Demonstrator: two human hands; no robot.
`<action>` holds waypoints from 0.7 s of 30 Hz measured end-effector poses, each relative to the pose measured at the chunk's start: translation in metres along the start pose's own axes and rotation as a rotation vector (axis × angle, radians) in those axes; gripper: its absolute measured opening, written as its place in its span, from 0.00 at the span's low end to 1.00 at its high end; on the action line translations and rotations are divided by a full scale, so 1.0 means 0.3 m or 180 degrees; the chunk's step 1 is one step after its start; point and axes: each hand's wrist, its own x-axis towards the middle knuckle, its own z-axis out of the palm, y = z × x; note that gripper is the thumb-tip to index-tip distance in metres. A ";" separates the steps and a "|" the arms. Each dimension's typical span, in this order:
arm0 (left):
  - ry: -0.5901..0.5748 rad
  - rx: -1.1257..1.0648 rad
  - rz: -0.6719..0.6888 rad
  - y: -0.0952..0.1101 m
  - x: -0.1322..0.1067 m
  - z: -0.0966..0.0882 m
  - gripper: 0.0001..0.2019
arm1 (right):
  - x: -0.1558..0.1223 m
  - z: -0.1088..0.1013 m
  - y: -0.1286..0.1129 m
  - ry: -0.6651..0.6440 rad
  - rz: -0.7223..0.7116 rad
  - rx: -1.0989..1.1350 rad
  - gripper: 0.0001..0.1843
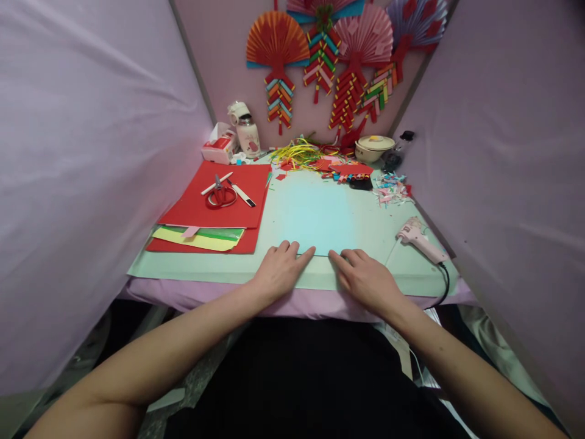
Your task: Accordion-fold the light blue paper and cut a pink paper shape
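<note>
A light blue sheet of paper (317,207) lies flat on the pale green table top, its near edge towards me. My left hand (282,267) is at the left part of that edge, thumb stretched along it and fingers bent over the paper. At the right part, my right hand (363,275) has its fingertips on the same edge, the other fingers curled. Both hands seem to pinch the edge, with a small gap between them. How the paper sits under the fingertips is partly hidden.
Red paper sheets (183,204) at left carry red-handled scissors (221,196), a white pen and a cutter (242,193). A pink glue gun (423,241) lies at right with its cord. Paper scraps (390,189), yellow strands (299,152), a bottle (248,135) and a lidded bowl (373,148) stand behind.
</note>
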 end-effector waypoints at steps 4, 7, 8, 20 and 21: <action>0.0104 -0.0151 -0.0293 0.053 -0.008 0.012 0.27 | -0.005 0.004 -0.040 -0.0039 0.0210 0.0038 0.29; 0.0200 -0.0219 -0.0426 0.075 -0.009 0.023 0.27 | -0.011 0.011 -0.054 -0.0035 0.0344 0.0025 0.32; 0.0210 -0.0231 -0.0450 0.078 -0.009 0.025 0.27 | -0.012 0.013 -0.057 -0.0029 0.0388 0.0017 0.32; 0.0224 -0.0290 -0.0536 0.088 -0.015 0.035 0.28 | -0.002 0.012 -0.110 0.0041 0.0713 -0.0059 0.30; 0.0238 -0.0290 -0.0529 0.088 -0.016 0.037 0.27 | -0.003 0.013 -0.110 0.0057 0.0712 -0.0076 0.30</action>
